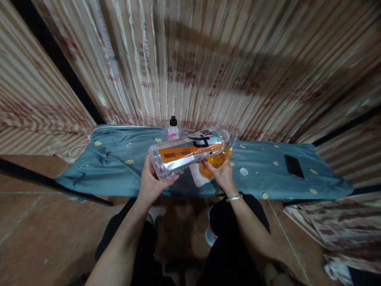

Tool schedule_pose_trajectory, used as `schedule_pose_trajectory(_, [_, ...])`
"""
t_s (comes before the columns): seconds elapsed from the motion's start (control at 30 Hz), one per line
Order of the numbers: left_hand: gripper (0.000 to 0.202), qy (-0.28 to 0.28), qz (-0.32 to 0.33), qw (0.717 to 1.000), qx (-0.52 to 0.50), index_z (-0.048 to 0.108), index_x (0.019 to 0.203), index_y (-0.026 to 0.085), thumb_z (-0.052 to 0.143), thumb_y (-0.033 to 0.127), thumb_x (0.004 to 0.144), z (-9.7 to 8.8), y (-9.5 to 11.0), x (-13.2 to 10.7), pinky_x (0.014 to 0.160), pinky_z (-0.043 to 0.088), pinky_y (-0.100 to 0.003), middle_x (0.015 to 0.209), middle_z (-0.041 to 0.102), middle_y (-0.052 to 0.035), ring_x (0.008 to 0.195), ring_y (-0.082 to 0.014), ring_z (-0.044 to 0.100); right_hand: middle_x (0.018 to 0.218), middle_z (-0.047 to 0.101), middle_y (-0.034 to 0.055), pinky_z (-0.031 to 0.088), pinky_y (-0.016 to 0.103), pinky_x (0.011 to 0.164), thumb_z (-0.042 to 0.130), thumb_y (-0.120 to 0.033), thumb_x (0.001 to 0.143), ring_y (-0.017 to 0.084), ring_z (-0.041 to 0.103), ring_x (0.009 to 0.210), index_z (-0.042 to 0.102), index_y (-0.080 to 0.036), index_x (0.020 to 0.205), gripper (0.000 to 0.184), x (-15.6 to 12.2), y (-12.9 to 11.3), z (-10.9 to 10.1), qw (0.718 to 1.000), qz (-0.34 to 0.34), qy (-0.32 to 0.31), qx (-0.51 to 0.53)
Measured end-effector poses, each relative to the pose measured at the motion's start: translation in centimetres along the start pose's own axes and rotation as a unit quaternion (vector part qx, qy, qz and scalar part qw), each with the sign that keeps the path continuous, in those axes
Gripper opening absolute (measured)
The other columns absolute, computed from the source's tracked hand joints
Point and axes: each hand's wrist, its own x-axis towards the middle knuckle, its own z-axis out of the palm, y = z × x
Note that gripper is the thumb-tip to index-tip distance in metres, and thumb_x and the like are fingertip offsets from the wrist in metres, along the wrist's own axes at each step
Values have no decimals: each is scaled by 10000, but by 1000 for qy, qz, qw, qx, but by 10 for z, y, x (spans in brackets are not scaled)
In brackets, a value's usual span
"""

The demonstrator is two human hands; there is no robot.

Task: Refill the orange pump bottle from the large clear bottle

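My left hand [153,178] is wrapped round the base of a large clear plastic bottle [190,153] with an orange and silver label. The bottle lies tilted almost level, its neck up and to the right. Below that neck, my right hand [222,174] grips an amber bottle [217,159], partly hidden by the fingers and the clear bottle. Whether the two bottles touch I cannot tell. Under the amber bottle lies a white tissue [202,178], and to the right of my right hand is a white round cap [243,171].
A small clear bottle with a black top [173,129] stands at the back of the blue-green cloth [104,167] covering the narrow table. A dark phone [294,167] lies at the right. Striped curtains [190,59] hang behind, and dark poles [53,55] frame the sides.
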Motion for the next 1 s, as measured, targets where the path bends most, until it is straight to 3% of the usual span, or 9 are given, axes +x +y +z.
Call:
schedule_pose_trajectory(0.2, [920,5,15,1000,-6,627,1183,212,1090,588,482,0,-5,0,982,709,-535,1161,810,-112,1107,-367,829,1222,808,239,630,540,967,843,-701,705,425,789,1130,592,-147,1335,876,0,2,1,1000,-7,-5,9])
schedule_pose_trajectory(0.57, [966,3,8,1000,-7,632,1234,207,1100,571,471,0,-3,0,967,716,-496,1154,810,-115,1102,-368,829,1203,815,239,632,546,967,859,-671,695,435,792,1128,584,-143,1346,883,0,0,0,1000,5,-3,7])
schedule_pose_trajectory(0.77, [939,10,2,1000,-22,649,1224,218,1104,528,463,1,-2,0,987,710,-548,1165,825,-109,1106,-379,831,1208,810,247,630,546,965,863,-684,690,439,789,1130,591,-139,1332,885,0,1,0,1000,4,-2,8])
schedule_pose_trajectory(1.0, [974,11,-9,1000,-18,633,1209,190,1107,540,433,1,0,0,969,716,-497,1143,819,-118,1085,-358,835,1193,808,246,633,561,956,862,-682,695,453,786,1131,594,-147,1313,861,0,0,-1,1000,4,-9,4])
